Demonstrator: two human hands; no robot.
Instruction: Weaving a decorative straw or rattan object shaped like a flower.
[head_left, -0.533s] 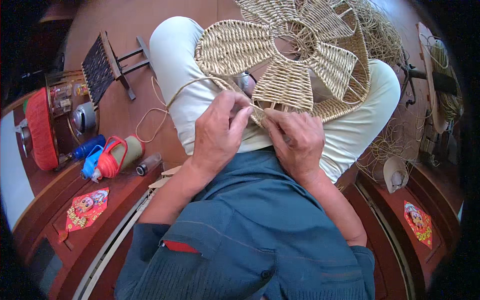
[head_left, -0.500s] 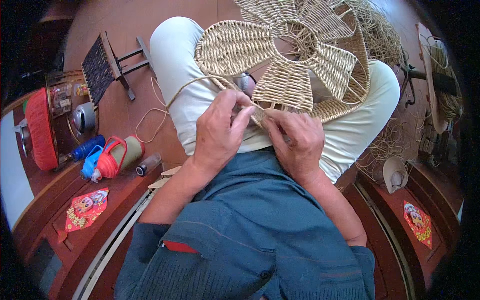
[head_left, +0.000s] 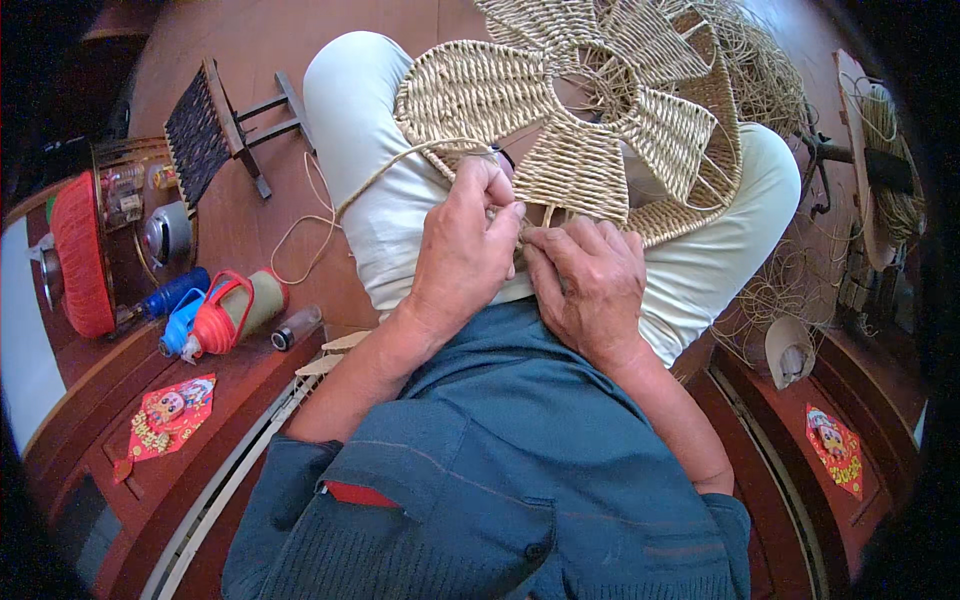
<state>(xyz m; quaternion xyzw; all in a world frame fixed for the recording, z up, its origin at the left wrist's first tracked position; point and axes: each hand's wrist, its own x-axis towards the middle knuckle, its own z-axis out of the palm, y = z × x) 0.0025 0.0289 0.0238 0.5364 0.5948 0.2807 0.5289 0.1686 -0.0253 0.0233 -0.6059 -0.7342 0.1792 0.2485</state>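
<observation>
A petal-patterned woven straw piece [head_left: 470, 92], with a round centre opening and a curved woven rim, rests across my lap. At its near edge my left hand [head_left: 455, 250] is closed, thumb and fingers pinching a straw cord [head_left: 385, 180] by the rim. That cord loops out over my left thigh and down to the floor. Close beside it, my right hand [head_left: 592, 285] is closed on the near edge of the woven piece, its fingers curled under. The fingertips of both hands almost meet and hide the exact spot they grip.
A small stool with a dark woven seat [head_left: 200, 140] lies to the left. Red and blue thermos flasks [head_left: 220, 322], a clear jar [head_left: 297, 327] and a red-covered basket [head_left: 82, 260] are nearby. A tangle of straw cord [head_left: 755, 75] sits at the far right.
My left hand has moved slightly right and its thumb has come closer to my right hand. The near petal of the woven piece has shifted a little to the right.
</observation>
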